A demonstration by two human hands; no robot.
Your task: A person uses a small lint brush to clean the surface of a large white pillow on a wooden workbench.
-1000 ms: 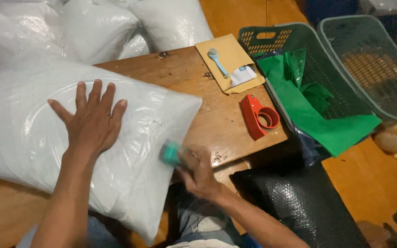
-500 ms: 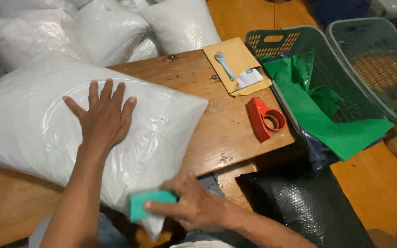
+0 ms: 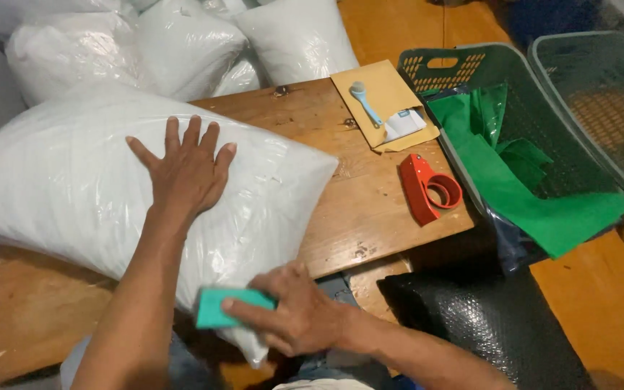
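At lower centre, right hand (image 3: 297, 310) pinches a teal card (image 3: 229, 307) against the bagged pillow's (image 3: 74, 180) unsealed edge; left hand (image 3: 185, 170) presses flat, fingers spread, holding nothing.

White pillow (image 3: 74, 180), teal card (image 3: 225, 307), red tape dispenser (image 3: 427, 189), green cloth (image 3: 529, 195)

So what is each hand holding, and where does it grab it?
The right hand pinches a small teal card by its right end. The left hand holds nothing; it lies flat on the white plastic-wrapped pillow.
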